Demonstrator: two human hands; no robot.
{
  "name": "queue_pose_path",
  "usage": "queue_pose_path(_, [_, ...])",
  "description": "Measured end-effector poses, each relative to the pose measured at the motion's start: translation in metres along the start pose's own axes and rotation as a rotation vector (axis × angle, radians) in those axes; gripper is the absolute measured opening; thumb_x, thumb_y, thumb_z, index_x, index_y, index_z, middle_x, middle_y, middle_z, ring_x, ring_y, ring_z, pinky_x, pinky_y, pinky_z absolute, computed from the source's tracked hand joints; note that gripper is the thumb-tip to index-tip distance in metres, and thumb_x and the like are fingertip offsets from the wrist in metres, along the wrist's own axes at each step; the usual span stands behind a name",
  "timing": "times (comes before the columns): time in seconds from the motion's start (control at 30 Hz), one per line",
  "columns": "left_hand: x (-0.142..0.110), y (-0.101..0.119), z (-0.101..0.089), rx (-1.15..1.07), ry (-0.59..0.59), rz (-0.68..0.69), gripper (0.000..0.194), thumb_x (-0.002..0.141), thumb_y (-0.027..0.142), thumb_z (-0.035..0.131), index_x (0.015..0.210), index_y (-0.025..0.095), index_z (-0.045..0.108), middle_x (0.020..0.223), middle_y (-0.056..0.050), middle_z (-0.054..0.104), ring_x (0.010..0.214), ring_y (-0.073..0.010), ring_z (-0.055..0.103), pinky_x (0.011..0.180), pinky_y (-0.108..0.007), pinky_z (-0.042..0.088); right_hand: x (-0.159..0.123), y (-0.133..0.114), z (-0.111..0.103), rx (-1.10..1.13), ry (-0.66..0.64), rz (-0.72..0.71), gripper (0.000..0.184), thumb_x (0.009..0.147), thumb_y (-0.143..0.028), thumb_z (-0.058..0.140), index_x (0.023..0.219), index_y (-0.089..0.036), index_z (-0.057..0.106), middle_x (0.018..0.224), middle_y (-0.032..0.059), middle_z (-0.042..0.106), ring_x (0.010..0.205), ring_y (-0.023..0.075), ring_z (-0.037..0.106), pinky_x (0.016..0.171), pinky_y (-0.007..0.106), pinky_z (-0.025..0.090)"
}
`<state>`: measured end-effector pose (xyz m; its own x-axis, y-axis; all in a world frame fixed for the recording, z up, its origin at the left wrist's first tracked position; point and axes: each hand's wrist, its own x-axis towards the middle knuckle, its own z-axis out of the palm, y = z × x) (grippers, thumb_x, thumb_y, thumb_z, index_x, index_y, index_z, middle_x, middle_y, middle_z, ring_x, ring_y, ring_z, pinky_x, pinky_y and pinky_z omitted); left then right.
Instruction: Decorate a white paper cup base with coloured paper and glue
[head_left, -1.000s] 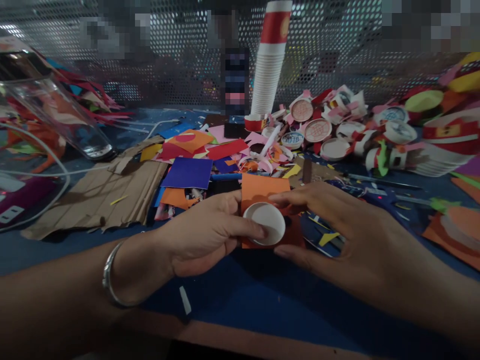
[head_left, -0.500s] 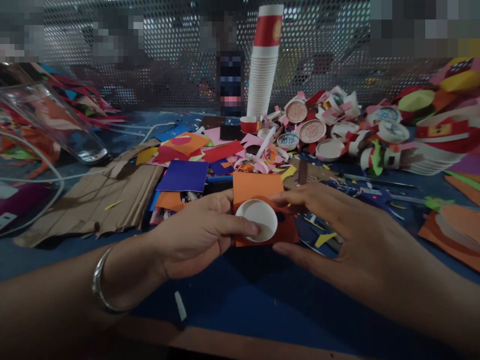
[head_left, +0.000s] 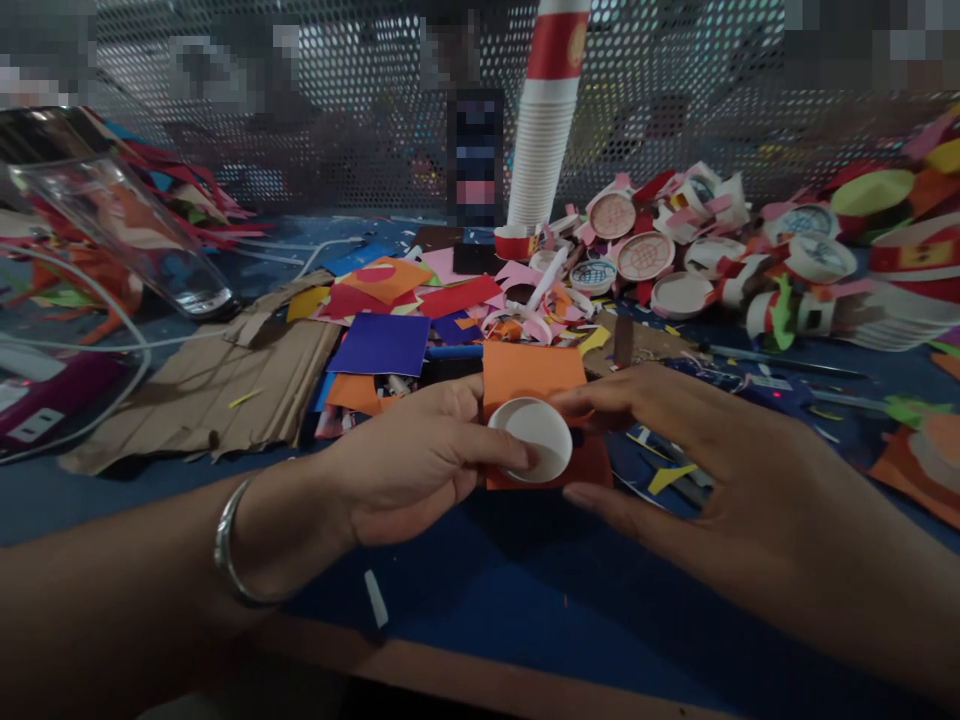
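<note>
My left hand [head_left: 420, 450] pinches a shallow white paper cup base [head_left: 547, 432] against an orange sheet of paper [head_left: 532, 368]. Its thumb presses inside the round base, while the fingertips are hidden behind the paper. A darker orange part of the paper shows at the lower right of the base. My right hand [head_left: 697, 470] is open, thumb and fingers apart, around the right side of the base and paper. Whether its fingertips touch them I cannot tell. Beyond both hands lie a blue paper square [head_left: 380, 344] and several coloured paper scraps.
Corrugated cardboard [head_left: 217, 390] and a tilted clear bottle [head_left: 150, 230] are at left, with white cables and a purple power strip [head_left: 67, 400]. A tall paper cup stack [head_left: 544, 150] stands behind, before perforated metal. Cut cup pieces [head_left: 645, 258] pile up at right.
The whole scene has shifted slightly to the right in view. My hands keep the same pose, with the left still gripping the cup base and paper.
</note>
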<state>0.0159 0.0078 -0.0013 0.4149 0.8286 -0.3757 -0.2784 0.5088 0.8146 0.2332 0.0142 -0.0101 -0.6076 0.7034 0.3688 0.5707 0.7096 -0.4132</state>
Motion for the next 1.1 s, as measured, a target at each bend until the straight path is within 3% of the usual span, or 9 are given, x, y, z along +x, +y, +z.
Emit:
queue_pose_path(0.1, [0.0,-0.001,0.0,0.013,0.012,-0.025,0.038,0.067,0.006,0.083,0.103,0.013,0.075,0.098,-0.006,0.075,0.09,-0.017,0.067,0.08,-0.026,0.051,-0.001,0.0,0.001,-0.004,-0.003,-0.041,0.035,0.093,-0.04,0.067,0.124,-0.027,0.06,0.12,0.0068,0.07,0.108,0.0312,0.069,0.094,0.048,0.058])
queue_pose_path(0.37, [-0.002,-0.002,0.001,0.021,-0.017,-0.052,0.028,0.066,0.006,0.083,0.091,0.013,0.073,0.088,-0.003,0.072,0.081,-0.0137,0.064,0.07,-0.023,0.047,0.0,-0.002,0.004,0.002,-0.051,-0.059,0.034,0.095,-0.042,0.064,0.126,-0.03,0.058,0.121,0.0064,0.07,0.108,0.0319,0.068,0.095,0.05,0.056])
queue_pose_path(0.77, [-0.004,-0.002,0.003,0.008,-0.061,0.0,0.024,0.068,-0.001,0.075,0.086,0.013,0.07,0.078,-0.001,0.068,0.068,-0.0101,0.059,0.065,-0.021,0.047,-0.002,0.0,0.007,-0.038,-0.045,-0.027,0.04,0.091,-0.047,0.067,0.127,-0.029,0.061,0.125,0.0065,0.07,0.112,0.0348,0.069,0.098,0.053,0.056])
queue_pose_path(0.93, [-0.004,0.0,0.001,0.114,-0.11,0.048,0.035,0.072,-0.004,0.071,0.101,0.015,0.071,0.09,-0.003,0.071,0.08,-0.0135,0.064,0.073,-0.023,0.048,0.002,0.004,0.0,-0.026,0.053,0.033,0.043,0.091,-0.053,0.066,0.125,-0.026,0.062,0.129,0.0096,0.068,0.119,0.0354,0.065,0.101,0.052,0.054])
queue_pose_path(1.1, [-0.006,0.003,-0.002,0.164,-0.137,0.035,0.05,0.073,-0.004,0.07,0.118,0.017,0.064,0.102,-0.004,0.072,0.089,-0.0142,0.065,0.079,-0.024,0.048,0.009,0.008,-0.009,0.044,0.095,0.186,0.042,0.09,-0.049,0.071,0.125,-0.027,0.063,0.121,0.0074,0.071,0.109,0.0296,0.07,0.1,0.045,0.055])
